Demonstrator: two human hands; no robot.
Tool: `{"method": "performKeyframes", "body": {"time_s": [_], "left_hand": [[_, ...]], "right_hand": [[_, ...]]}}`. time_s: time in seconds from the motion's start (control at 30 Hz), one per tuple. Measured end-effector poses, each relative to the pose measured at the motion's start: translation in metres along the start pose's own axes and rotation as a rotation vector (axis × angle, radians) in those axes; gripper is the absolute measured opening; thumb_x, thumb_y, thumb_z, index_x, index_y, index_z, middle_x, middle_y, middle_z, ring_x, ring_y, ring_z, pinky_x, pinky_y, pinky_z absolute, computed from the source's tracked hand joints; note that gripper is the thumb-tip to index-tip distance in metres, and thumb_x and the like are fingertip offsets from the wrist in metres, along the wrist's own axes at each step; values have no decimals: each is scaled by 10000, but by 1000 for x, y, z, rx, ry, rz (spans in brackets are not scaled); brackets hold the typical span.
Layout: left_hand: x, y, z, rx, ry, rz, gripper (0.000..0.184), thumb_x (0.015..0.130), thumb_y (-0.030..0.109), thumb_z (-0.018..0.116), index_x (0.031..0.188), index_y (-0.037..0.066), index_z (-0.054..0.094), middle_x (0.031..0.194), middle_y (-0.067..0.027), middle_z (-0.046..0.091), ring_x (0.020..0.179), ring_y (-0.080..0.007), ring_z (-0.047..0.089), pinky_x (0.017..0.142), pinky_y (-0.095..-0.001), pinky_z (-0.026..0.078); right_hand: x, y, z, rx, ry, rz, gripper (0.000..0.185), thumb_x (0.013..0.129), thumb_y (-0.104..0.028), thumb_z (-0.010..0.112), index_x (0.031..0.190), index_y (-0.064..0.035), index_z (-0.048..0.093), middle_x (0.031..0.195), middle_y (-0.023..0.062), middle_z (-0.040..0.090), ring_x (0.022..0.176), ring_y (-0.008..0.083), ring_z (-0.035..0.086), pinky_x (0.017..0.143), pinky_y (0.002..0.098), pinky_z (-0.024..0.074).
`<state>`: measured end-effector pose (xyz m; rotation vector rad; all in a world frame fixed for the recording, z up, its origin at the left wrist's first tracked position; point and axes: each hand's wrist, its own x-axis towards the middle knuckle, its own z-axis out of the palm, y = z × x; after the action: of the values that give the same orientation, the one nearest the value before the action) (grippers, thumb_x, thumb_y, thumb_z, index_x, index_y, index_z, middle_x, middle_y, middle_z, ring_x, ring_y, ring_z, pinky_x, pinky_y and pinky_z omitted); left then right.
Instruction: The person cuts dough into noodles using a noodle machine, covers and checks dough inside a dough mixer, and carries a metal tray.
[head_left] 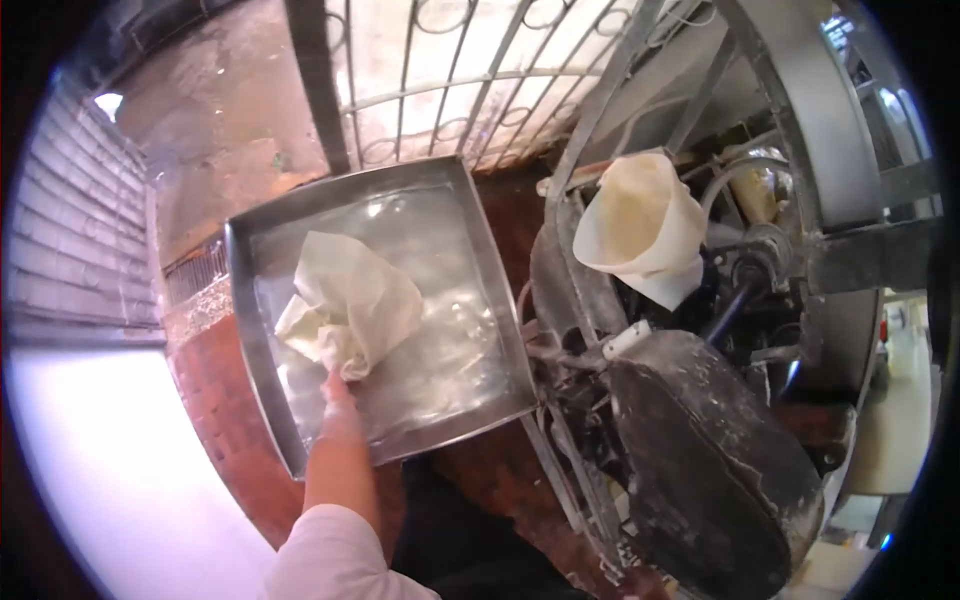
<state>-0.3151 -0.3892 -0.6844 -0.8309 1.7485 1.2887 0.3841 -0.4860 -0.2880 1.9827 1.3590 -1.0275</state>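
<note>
My left hand (338, 388) reaches into a wide, shallow metal tray (460, 310) and is closed on the bunched near end of a cream-coloured sheet (365, 295). The sheet is creased and folded over itself above the tray's shiny bottom; whether it is cloth or dough I cannot tell. Most of my fingers are hidden by its folds. My right hand does not show. To the right of the tray, a second cream sheet (640, 225), curled into a hollow cone shape, rests on a machine (700, 440).
Dark, dusty machine covers and a metal frame (845, 110) take up the right side. A barred metal grille (470, 80) stands behind the tray. Reddish tiles (225, 400) show on the floor, with a bright white surface (110, 450) at lower left.
</note>
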Motion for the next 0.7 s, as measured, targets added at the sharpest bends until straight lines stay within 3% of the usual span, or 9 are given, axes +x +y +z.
{"method": "performKeyframes", "body": {"time_s": [0.1, 0.2, 0.23, 0.33, 0.4, 0.5, 0.6, 0.67, 0.7], "left_hand": [[50, -20, 12, -50, -84, 13, 301, 814, 256, 669, 1017, 46, 597, 895, -78, 637, 745, -233, 619, 568, -389, 475], [7, -12, 24, 97, 16, 403, 298, 817, 223, 665, 1001, 1, 591, 925, -111, 649, 792, -253, 628, 618, -389, 487], [12, -11, 23, 360, 82, 745, 338, 821, 251, 665, 1005, -23, 590, 929, -145, 647, 787, -266, 620, 681, -375, 484], [-82, 24, 24, 467, 163, 889, 360, 817, 284, 651, 968, -39, 604, 849, -206, 616, 742, -370, 586, 701, -421, 477], [-35, 17, -9, 796, 280, 1413, 296, 850, 237, 619, 1027, 0, 613, 848, -167, 608, 741, -344, 592, 675, -402, 489], [-68, 45, -13, 1278, 365, 1316, 313, 898, 182, 537, 1196, 85, 529, 875, -122, 594, 756, -277, 593, 646, -357, 489], [-63, 69, -32, 1596, 483, 1343, 424, 922, 134, 458, 1343, 133, 404, 1017, -161, 561, 860, -267, 582, 736, -354, 488], [-55, 87, -39, 1806, 591, 1566, 514, 938, 102, 405, 1441, 165, 321, 1112, -187, 539, 930, -259, 574, 795, -351, 488], [-68, 92, -42, 1546, 494, 1894, 514, 940, 102, 400, 1443, 159, 314, 1161, -205, 528, 952, -279, 573, 825, -360, 484]], "right_hand": [[-12, -8, -6, -126, -33, -77, 266, 858, -250, 583, 1046, -65, 616, 782, 88, 598, 642, 204, 570, 599, 378, 472], [-26, 4, 0, -632, -49, -443, 222, 859, -207, 582, 1015, -57, 630, 755, 76, 596, 606, 208, 569, 562, 362, 473], [-27, 9, 6, -672, -36, -487, 208, 859, -193, 582, 1005, -55, 634, 746, 72, 595, 594, 210, 569, 550, 356, 473], [-12, 26, 36, 169, -66, -137, 237, 871, -237, 600, 997, -44, 656, 805, 68, 631, 707, 175, 592, 635, 338, 483], [-26, 29, 52, 742, -7, 26, 271, 874, -266, 607, 999, -32, 664, 831, 65, 650, 752, 152, 596, 674, 323, 484], [-52, -46, 28, 342, 109, 194, 352, 869, -325, 605, 1026, -15, 663, 865, 81, 664, 786, 133, 591, 713, 304, 476], [-99, -99, -1, 438, 86, 94, 489, 847, -469, 573, 1084, -50, 653, 1059, 179, 652, 1018, 324, 606, 881, 400, 459], [-87, -66, 25, 449, 162, 13, 471, 838, -447, 595, 1068, -41, 655, 1049, 180, 654, 978, 320, 614, 862, 394, 465], [-91, -53, 36, 494, 218, -12, 473, 834, -454, 597, 1053, -39, 659, 1021, 174, 662, 940, 322, 620, 845, 390, 469]]}}
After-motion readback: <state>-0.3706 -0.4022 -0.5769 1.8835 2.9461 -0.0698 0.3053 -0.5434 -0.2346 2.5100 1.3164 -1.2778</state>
